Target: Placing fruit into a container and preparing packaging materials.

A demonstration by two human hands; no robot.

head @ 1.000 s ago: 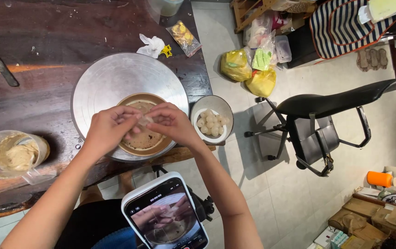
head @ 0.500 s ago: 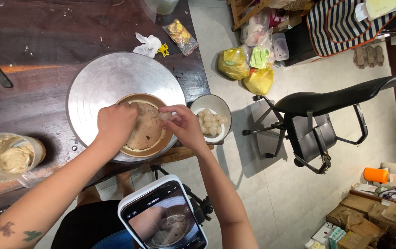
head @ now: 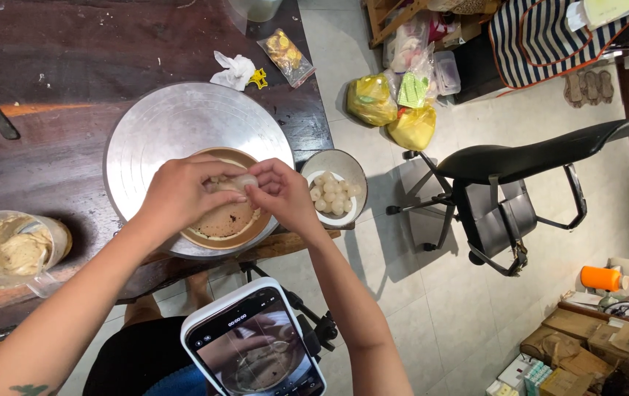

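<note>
Together, the left hand point(head: 182, 194) and right hand point(head: 285, 194) pinch a small, pale, translucent round ball point(head: 242, 182); directly beneath this grip sits a shallow brown dish point(head: 219, 235) on a round metal turntable point(head: 175, 125).

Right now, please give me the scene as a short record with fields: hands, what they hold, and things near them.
left hand: over the brown dish, fingers on a small pale round piece
right hand: pinching the same pale round piece
brown dish: on the round metal turntable, flat pale layer inside
small bowl: right of the turntable, holds pale balls
plastic jug: at left, pale batter
phone: on a stand below, recording
</note>
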